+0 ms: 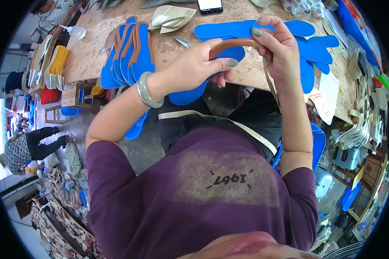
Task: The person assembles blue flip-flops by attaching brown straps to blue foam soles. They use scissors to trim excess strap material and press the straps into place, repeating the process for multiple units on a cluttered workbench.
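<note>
Brown, narrow, leather-like strip (237,42) arches between your hands: your left hand (196,64) closes on one end, and your right hand (278,46) pinches the other between thumb and fingers. Just below your left fingers lies a blue, flat, foot-shaped insole (188,96); whether the strip is joined to it, you can't tell from this angle. A thin, pale tape (270,82) hangs under your right fingers. Judging by the brown-trimmed blue insoles (141,49) left of your left fingers, you seem to be readying trim. Your next move probably calls for keeping it untwisted and lining it up with an insole's edge.
</note>
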The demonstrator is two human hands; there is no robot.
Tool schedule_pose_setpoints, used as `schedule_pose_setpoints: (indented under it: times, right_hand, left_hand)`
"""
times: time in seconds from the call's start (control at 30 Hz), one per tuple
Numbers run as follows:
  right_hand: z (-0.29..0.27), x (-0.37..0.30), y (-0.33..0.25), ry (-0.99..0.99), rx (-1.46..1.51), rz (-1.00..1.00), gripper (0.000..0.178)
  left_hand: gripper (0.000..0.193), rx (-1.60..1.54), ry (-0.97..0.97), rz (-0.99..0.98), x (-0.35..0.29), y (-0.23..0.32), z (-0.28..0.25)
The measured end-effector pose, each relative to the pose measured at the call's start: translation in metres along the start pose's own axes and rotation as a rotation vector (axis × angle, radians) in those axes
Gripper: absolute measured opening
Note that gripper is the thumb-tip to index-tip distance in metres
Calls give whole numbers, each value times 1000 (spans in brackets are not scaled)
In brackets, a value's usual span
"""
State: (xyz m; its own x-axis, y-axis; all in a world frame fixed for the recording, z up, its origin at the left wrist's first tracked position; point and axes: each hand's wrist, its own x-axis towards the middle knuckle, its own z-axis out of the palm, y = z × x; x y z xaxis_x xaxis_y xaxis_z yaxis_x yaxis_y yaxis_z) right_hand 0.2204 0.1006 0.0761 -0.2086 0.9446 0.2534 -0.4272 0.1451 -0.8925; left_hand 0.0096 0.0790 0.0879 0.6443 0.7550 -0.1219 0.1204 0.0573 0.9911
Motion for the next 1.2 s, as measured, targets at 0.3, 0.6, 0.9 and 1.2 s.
schedule_pose_setpoints:
  times: [0.3, 0.6, 0.9, 1.2]
  right_hand:
    - [22, -18, 45, 197, 267, 21, 22]
    - [32, -32, 42, 258, -241, 90, 19]
    - [44, -61, 76, 215, -298, 143, 18]
    - [56, -59, 79, 194, -179, 198, 20]
  left_hand:
    - [29, -328, 214, 193, 5, -29, 22]
    - [30, -542, 428, 257, 8, -46, 26]
    - [31, -650, 513, 402, -1, -53, 22]
    - [30, -658, 616, 411, -12, -36, 25]
